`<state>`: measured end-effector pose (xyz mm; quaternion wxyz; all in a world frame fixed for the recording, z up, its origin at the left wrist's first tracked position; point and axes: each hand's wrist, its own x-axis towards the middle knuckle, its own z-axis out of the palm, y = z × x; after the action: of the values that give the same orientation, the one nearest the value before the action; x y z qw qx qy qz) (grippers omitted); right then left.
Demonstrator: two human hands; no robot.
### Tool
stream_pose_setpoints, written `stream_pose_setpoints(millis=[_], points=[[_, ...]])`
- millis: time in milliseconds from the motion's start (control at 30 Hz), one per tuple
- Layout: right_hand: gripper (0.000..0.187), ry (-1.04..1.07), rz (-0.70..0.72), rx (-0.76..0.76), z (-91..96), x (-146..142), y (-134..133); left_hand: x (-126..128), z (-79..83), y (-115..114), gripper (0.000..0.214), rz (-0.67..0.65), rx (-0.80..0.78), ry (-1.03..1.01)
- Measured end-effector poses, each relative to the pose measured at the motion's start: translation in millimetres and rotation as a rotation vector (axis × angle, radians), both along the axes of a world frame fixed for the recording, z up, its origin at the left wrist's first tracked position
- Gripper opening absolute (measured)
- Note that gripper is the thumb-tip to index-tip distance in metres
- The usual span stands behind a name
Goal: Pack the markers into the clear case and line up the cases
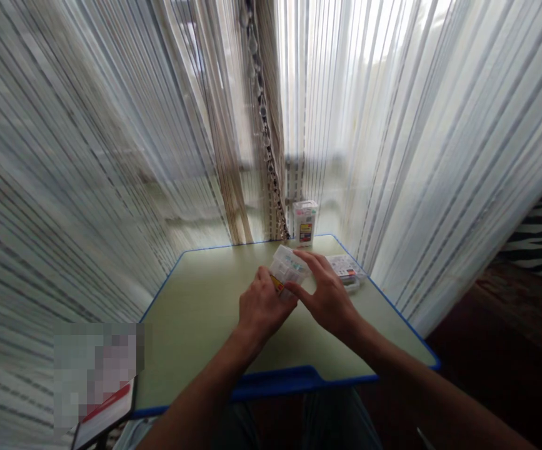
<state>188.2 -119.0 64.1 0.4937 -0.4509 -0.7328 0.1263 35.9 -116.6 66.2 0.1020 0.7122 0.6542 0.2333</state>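
Both hands held one small clear plastic box [287,265] just above the green table [195,312]: left hand [262,306] clasped its near end, right hand [327,297] pinched its far side. Tilted so, it might spill if the lid popped. Its contents were blurred; an upright box [305,222] and a flat box [346,269] sat beyond.

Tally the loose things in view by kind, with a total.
Clear plastic boxes: 3 (held box in left hand and right hand; upright box behind it; flat box to the right)
Book: 1, lower left
Total: 4
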Motion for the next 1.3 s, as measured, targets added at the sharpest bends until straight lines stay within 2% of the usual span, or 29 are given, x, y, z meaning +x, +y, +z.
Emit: stream_pose_setpoints(millis=[133,300,367,500,600,667,800,900,1033,1133,1300], points=[[0.039,0.068,0.114,-0.012,3.2,-2.3,3.7,4.8,0.9,-6.4,0.047,0.051,-0.022,-0.104],[0.037,0.125,0.244,-0.041,8.0,1.0,10.7,3.5,-2.9,-11.9,0.049,0.084,-0.029,-0.204],[0.037,0.144,0.306,-0.072,8.8,4.9,17.5,-2.5,-6.1,-13.3,0.055,0.02,-0.036,-0.28],[0.036,0.208,0.523,-0.205,5.5,16.0,38.3,-24.9,-10.6,-10.5,0.067,-0.24,-0.1,-0.591],[0.038,0.272,0.694,-0.331,-0.1,22.3,54.8,-42.3,-9.2,0.1,0.072,-0.289,-0.091,-0.739],[0.04,0.289,0.752,-0.371,-3.7,23.8,63.4,-49.5,-7.0,10.2,0.076,-0.346,-0.088,-0.773],[0.042,0.275,0.818,-0.395,-8.6,21.6,71.9,-51.2,-7.0,28.1,0.069,-0.532,-0.243,-0.991],[0.05,0.222,0.789,-0.363,-9.5,19.3,70.2,-47.1,-13.1,34.6,0.053,-0.537,-0.234,-1.106],[0.063,-0.028,0.581,-0.188,-2.2,18.0,60.9,-44.2,-21.6,37.0,0.044,-0.524,-0.177,-1.116],[0.055,-0.204,0.471,0.012,9.0,17.3,54.8,-44.8,-23.2,36.6,0.044,-0.513,-0.172,-1.095],[0.045,-0.478,0.397,0.248,26.1,17.0,49.9,-45.7,-19.2,33.4,0.044,-0.527,-0.178,-1.072]])
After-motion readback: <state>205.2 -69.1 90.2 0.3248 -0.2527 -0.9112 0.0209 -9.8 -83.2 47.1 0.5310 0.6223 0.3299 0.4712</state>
